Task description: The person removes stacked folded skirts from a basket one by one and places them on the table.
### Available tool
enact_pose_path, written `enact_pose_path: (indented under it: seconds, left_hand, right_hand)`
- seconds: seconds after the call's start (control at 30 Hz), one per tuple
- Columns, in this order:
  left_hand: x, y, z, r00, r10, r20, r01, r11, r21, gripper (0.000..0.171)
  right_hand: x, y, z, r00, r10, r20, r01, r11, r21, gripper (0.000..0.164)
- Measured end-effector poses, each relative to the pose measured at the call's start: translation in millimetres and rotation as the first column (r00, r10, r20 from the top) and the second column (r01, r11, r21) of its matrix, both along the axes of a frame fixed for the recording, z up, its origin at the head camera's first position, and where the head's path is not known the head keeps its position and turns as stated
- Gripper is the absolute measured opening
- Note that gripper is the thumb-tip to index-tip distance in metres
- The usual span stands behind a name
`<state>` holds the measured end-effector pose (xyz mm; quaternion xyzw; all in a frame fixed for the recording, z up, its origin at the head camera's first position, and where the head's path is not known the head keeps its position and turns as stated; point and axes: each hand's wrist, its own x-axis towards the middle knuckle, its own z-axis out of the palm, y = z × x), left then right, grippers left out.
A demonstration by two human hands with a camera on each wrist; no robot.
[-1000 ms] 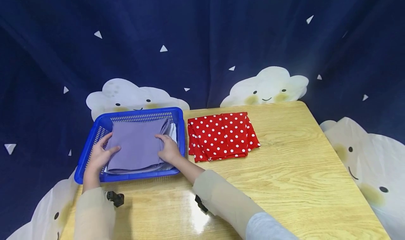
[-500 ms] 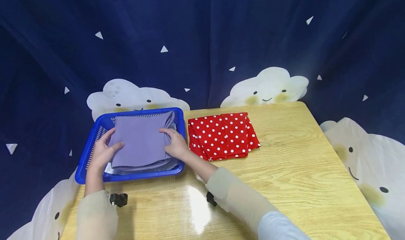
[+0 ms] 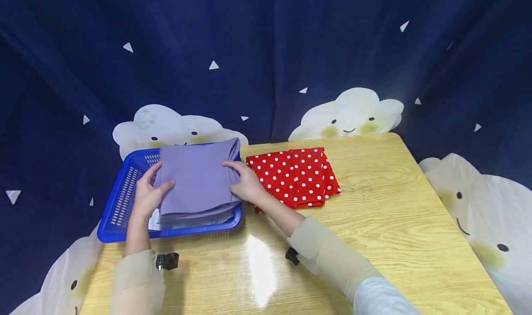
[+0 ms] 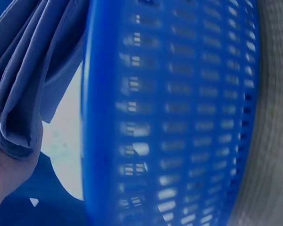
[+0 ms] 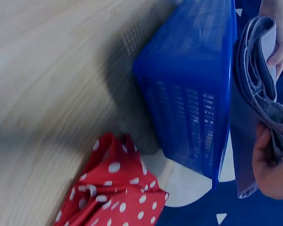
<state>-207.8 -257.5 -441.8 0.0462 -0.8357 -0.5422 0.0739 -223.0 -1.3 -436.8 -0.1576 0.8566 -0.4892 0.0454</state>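
A folded purple cloth (image 3: pixel 195 178) is held up over the blue plastic basket (image 3: pixel 120 199), its layered folds showing in both wrist views. My left hand (image 3: pixel 148 190) grips its left edge, thumb on top. At the opposite edge my right hand (image 3: pixel 246 183) pinches the layers between thumb and fingers. In the right wrist view, the cloth (image 5: pixel 254 94) stands clear of the basket's rim. Under it, a white and greyish folded item (image 3: pixel 191 221) lies in the basket, mostly hidden.
Just right of the basket, a folded red cloth with white dots (image 3: pixel 295 176) lies on the wooden table (image 3: pixel 374 222). A dark blue curtain (image 3: pixel 266 51) with clouds and triangles hangs behind the table.
Both hands have lifted the purple cloth out of the basket and shifted it right and slightly away. More of the basket's left side shows. The red cloth has stayed put.
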Motion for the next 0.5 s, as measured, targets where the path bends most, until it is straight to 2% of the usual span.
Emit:
enact_pose_path:
  seconds: [0.23,0.37,0.5]
  left_hand:
    - [-2.3,21,5.4,1.000,0.003,0.000,-0.003,1.000,0.021,0.065]
    - [-4.5,35,6.0,1.000,0.019,-0.012,-0.019,0.999,0.032,0.064]
    - [-6.2,48,3.9,1.000,0.024,-0.009,-0.023,0.998,0.052,0.063]
  right_hand:
    - [-0.9,22,6.9,1.000,-0.010,0.020,0.011,0.999,-0.043,0.060]
    - [-2.5,35,8.5,1.000,-0.010,0.010,0.011,0.998,-0.068,0.060]
    - [-4.6,49,8.0,0.999,-0.025,0.035,0.028,0.996,-0.082,0.060]
